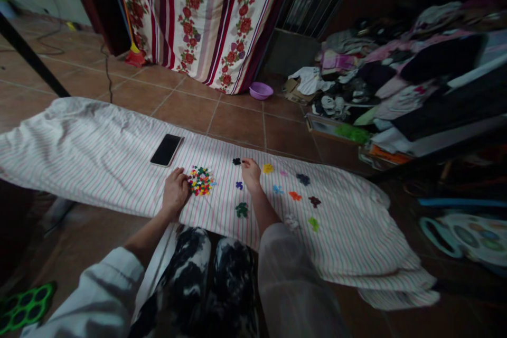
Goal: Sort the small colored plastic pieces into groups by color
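A mixed pile of small coloured pieces (203, 181), perhaps beads, lies on the striped cloth (114, 142). My left hand (175, 190) rests at the pile's left edge with its fingers bent together; what they hold, if anything, is too small to name. Beside a little black pile (236, 161), my right hand (251, 174) is closed in a pinch, with a tiny black piece at its fingertips. Around it lie single-colour piles: purple (239, 185), dark green (241, 210), yellow (268, 168), light blue (278, 189), orange (295, 196) and white (291, 221).
Farther right are dark grey (303, 179), brown (314, 202), lime (313, 224) and pink (283, 172) piles. A phone (167, 150) lies left of the mixed pile. Beyond the cloth are a purple basin (261, 91), a floral curtain (198, 21) and heaped clothes (380, 68).
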Tool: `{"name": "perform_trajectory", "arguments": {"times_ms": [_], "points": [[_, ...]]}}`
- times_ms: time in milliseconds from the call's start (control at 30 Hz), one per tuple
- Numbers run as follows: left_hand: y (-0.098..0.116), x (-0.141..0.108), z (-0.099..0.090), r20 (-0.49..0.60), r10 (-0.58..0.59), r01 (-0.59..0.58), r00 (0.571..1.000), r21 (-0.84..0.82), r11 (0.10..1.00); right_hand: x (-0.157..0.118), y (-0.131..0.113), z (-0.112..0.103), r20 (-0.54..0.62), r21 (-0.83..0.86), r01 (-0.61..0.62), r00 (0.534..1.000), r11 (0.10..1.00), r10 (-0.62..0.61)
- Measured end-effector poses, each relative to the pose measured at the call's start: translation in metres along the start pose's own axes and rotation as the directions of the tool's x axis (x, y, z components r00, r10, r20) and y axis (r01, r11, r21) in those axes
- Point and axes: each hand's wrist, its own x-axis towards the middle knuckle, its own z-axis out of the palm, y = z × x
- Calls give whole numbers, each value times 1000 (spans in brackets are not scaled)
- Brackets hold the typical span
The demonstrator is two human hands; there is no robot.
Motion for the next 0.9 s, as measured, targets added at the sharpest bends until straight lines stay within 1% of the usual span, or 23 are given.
{"name": "perform_trajectory", "arguments": {"times_ms": [100,233,333,567,767,900], "points": [[0,0,0,1,4,-4,1000,0,1000,4,-1,-2,-1,-14,-90,996,996,90],[-1,0,-1,4,1,-1,1000,-1,1000,6,-6,0,24,-56,-124,992,991,125],[-1,0,0,8,9,-9,1000,13,1000,5,-8,3,49,-48,-113,992,992,116],[0,-1,0,-2,1,-1,1000,10,1000,0,-8,7,69,17,-79,995,997,77],[2,0,-1,8,-24,25,1000,-1,1000,0,-7,7,32,57,-64,998,996,62],[3,0,-2,23,-33,33,999,-12,999,-3,-14,1,8,-1,-29,1000,1000,29]]}}
